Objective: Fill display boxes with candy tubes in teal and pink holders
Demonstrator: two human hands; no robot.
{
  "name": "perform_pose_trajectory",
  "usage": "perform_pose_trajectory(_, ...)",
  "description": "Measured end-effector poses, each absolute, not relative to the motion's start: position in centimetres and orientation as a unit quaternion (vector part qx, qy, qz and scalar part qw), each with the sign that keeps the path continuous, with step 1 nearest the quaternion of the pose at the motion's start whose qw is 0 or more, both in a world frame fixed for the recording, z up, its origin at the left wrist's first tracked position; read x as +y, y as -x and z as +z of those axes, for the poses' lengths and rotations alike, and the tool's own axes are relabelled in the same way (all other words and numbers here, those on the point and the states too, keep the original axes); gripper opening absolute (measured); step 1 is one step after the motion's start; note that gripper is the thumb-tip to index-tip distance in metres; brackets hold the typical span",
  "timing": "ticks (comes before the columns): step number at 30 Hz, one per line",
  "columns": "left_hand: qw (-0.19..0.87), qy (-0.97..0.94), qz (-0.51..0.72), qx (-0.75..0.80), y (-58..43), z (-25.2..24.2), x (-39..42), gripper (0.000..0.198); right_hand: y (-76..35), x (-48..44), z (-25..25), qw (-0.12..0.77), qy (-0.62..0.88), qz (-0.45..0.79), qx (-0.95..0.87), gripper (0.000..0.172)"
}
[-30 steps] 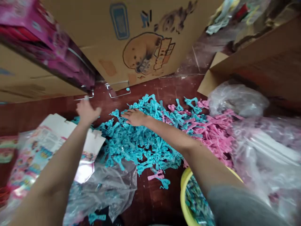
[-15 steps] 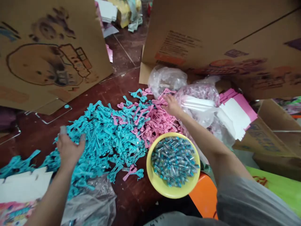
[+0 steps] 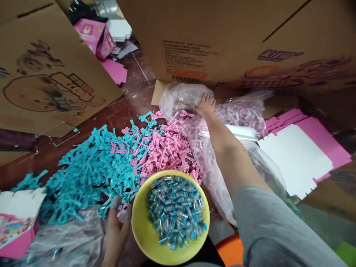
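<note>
My left hand (image 3: 118, 226) is low in the view, beside the left rim of a yellow bowl (image 3: 141, 237). Its thumb and fingers are apart, with grey coverings on the tips, and a pink plastic piece shows between them, apparently on the floor. In the bowl are many small clear capsules with blue ends (image 3: 178, 207). My right hand (image 3: 205, 105) reaches forward with spread fingers over a clear plastic bag (image 3: 183, 96); whether it presses on the bag I cannot tell. Piles of turquoise plastic pieces (image 3: 83, 174) and pink plastic pieces (image 3: 167, 146) cover the floor between.
Large cardboard boxes stand at the left (image 3: 36, 74) and back right (image 3: 222, 37). A plastic bag of pink items (image 3: 241, 111) and a stack of white and pink card sheets (image 3: 297, 155) lie to the right. A crumpled plastic bag (image 3: 69, 237) and a printed carton (image 3: 19, 222) are front left.
My left hand has moved right and nearer, from the turquoise pile to the bowl's side. My right hand has shifted from the pink pieces to the clear bag. The view has turned right.
</note>
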State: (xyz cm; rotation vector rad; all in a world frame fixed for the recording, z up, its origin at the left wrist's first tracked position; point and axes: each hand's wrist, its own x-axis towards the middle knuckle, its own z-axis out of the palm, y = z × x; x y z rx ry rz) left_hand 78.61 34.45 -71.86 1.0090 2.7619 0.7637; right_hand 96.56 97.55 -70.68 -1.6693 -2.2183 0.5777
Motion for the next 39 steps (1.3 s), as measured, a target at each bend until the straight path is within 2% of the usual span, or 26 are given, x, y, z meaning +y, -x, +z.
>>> perform_pose_trajectory(5,0.09,-0.24,0.296,0.92,-84.8,-73.0,34.4,0.069,-97.4,100.4,-71.6,0.114,0.606,0.234,-0.752,0.094)
perform_pose_trajectory(7,0.076,-0.216,0.299,0.926,-86.1,-72.8,34.8,0.067,-97.0,100.9,-71.9,0.102,0.601,0.233,-0.757,0.081)
perform_pose_trajectory(10,0.063,-0.185,0.291,0.936,-86.7,-72.3,35.6,0.069,-96.5,100.5,-71.5,0.091,0.576,0.226,-0.781,0.051)
perform_pose_trajectory(12,0.065,-0.184,0.286,0.938,-86.5,-72.2,36.0,0.076,-97.0,99.7,-70.7,0.092,0.545,0.216,-0.805,0.044)
perform_pose_trajectory(15,0.06,-0.203,0.286,0.935,-86.0,-72.1,36.4,0.08,-98.8,98.2,-69.1,0.102,0.502,0.187,-0.838,0.046)
perform_pose_trajectory(19,-0.002,-0.263,0.256,0.93,-85.4,-71.2,38.2,0.076,-101.8,96.1,-66.5,0.117,0.455,0.17,-0.866,0.051)
perform_pose_trajectory(23,-0.03,-0.334,0.24,0.911,-84.9,-69.7,42.3,0.073,-103.2,94.1,-63.2,0.199,0.384,0.159,-0.888,0.055)
perform_pose_trajectory(26,-0.03,-0.357,0.277,0.891,-85.2,-68.9,45.9,0.072,-103.5,92.6,-60.2,0.257,0.356,0.143,-0.887,0.058)
perform_pose_trajectory(32,-0.008,-0.384,0.342,0.858,-87.0,-67.3,50.0,0.067,-104.7,90.6,-55.4,0.301,0.373,0.143,-0.866,0.058)
perform_pose_trajectory(39,0.057,-0.348,0.469,0.809,-87.1,-65.9,53.7,0.08,-105.0,87.9,-55.2,0.285,0.344,0.259,-0.856,0.049)
